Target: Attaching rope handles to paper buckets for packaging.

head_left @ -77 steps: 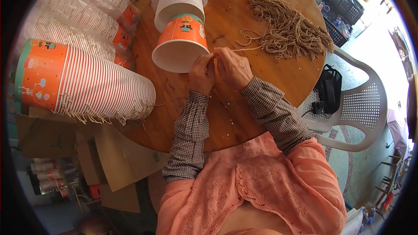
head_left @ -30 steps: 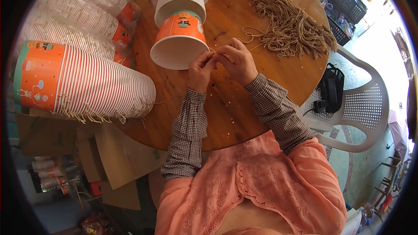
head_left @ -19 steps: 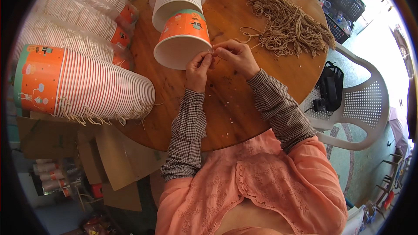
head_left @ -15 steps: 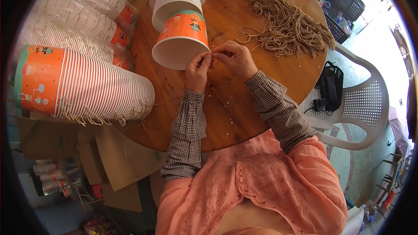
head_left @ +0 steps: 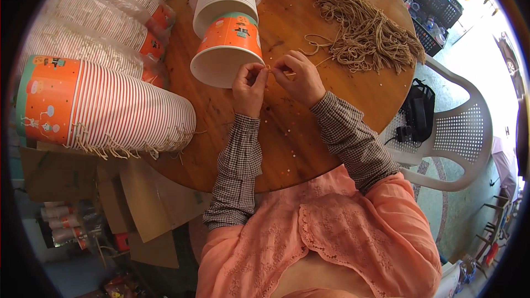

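Note:
An orange paper bucket [head_left: 227, 38] lies on its side in front of my hands, its wide white mouth facing me. Right beside its rim, my left hand [head_left: 248, 91] pinches a thin piece of tan string [head_left: 269, 68] between thumb and fingertips. My right hand [head_left: 302, 80] is closed on the same string, its fingertips almost meeting the left ones. A small loop shows between them; whether the string passes through the bucket's wall is too small to tell. More nested white-rimmed buckets [head_left: 225, 1] in clear plastic lie behind.
A heap of tan strings [head_left: 361, 27] lies at the far right of the round wooden table [head_left: 326, 132]. On the left rests a long stack of nested buckets [head_left: 132, 105] with string ends hanging, beside plastic-wrapped stacks [head_left: 99, 19]. A plastic chair [head_left: 461, 132] stands right, cardboard boxes [head_left: 160, 198] lower left.
My fingertips have drawn slightly apart, and a small loop of string now shows between them. The bucket has shifted a little to the left.

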Action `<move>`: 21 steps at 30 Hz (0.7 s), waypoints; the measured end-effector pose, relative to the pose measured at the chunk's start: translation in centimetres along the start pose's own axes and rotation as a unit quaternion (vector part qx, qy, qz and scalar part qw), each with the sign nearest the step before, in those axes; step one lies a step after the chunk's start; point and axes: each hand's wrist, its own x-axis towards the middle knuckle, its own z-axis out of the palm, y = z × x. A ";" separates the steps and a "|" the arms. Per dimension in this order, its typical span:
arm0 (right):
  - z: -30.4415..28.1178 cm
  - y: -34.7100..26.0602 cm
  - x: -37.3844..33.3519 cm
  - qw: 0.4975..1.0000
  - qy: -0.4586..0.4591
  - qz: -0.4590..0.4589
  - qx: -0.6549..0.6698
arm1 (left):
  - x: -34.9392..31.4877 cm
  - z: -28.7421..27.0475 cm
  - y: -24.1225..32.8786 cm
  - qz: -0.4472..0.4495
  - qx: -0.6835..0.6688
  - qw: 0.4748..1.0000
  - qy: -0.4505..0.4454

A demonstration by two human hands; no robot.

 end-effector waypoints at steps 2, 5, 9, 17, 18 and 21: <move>-0.1 -0.2 0.1 1.000 -0.005 0.007 0.012 | -0.1 -0.1 0.0 0.015 0.019 1.000 -0.003; -0.3 -0.3 0.1 0.999 -0.012 0.022 0.031 | -0.1 -0.3 0.0 0.035 0.071 0.997 -0.027; -0.2 -0.3 0.1 0.997 -0.007 0.047 0.067 | -0.2 -0.3 0.0 0.045 0.066 0.996 -0.027; -0.3 0.1 0.2 0.996 -0.014 0.052 0.069 | -0.1 -0.3 0.0 0.050 0.069 0.996 -0.040; -0.3 0.1 0.2 0.996 -0.018 0.053 0.068 | -0.1 -0.3 0.2 0.031 0.054 0.997 -0.042; -0.3 0.5 0.3 1.000 -0.022 -0.007 0.011 | 0.1 -0.6 0.0 -0.010 0.014 0.998 -0.055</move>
